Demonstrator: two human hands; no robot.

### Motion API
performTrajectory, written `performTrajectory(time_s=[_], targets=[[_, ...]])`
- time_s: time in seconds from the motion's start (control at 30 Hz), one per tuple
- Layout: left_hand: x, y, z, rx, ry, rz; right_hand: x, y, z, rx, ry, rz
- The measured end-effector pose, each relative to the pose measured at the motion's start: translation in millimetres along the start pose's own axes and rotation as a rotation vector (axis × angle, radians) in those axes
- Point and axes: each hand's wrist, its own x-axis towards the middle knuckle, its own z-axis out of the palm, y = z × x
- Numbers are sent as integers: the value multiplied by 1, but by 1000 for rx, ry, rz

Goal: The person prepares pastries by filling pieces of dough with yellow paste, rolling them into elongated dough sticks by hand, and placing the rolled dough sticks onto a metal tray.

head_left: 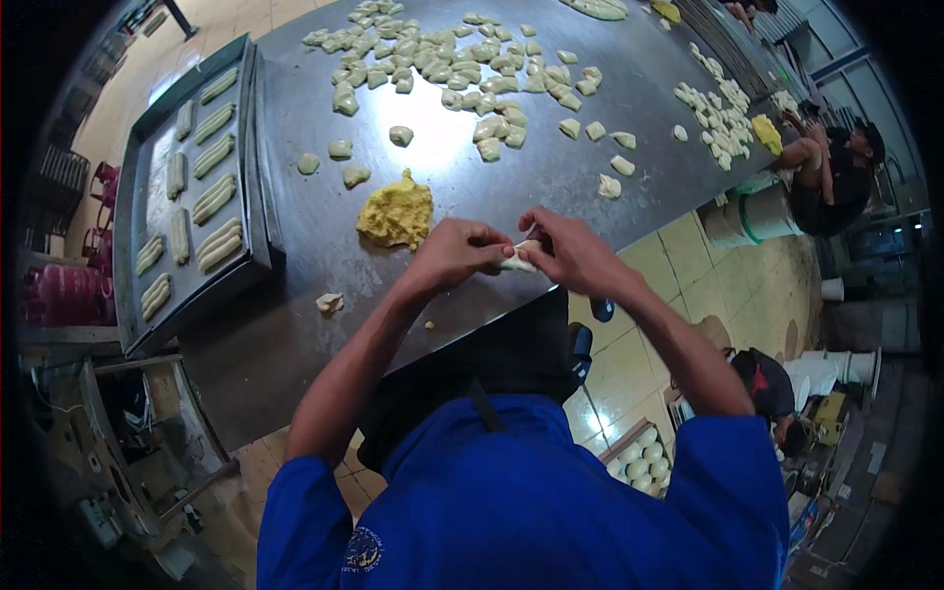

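Note:
Between my two hands, close to the table's near edge, is a small piece of white dough (515, 261). My left hand (457, 254) pinches its left end with thumb and fingers. On the other end, my right hand (567, 252) grips it the same way, fingers curled. Just beyond my left hand sits a rough lump of yellow filling (396, 212). A torn scrap of dough (330, 303) lies to the left of my left forearm. Many cut dough pieces (447, 71) are spread over the far part of the metal table (285, 246).
At the left, a metal tray (258, 192) holds shaped dough strips in rows. Another dough pile (715, 118) and yellow lump (766, 134) lie far right, near a seated person (836, 177). Below right are a tray of round dough balls (644, 460) and another person (767, 383).

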Motion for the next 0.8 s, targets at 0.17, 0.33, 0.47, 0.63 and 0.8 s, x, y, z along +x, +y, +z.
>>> performTrajectory(time_s=[0.17, 0.33, 0.47, 0.63, 0.8], targets=[[54, -26, 1, 819, 61, 94, 54, 52, 16, -390, -117, 109], [38, -18, -2, 910, 295, 93, 25, 93, -4, -360, 88, 242], [43, -20, -4, 869, 230, 46, 31, 112, -8, -162, 32, 246], [42, -28, -10, 874, 235, 113, 38, 96, -4, -245, 16, 172], [53, 8, -2, 966, 134, -99, 53, 102, -6, -278, -64, 116]])
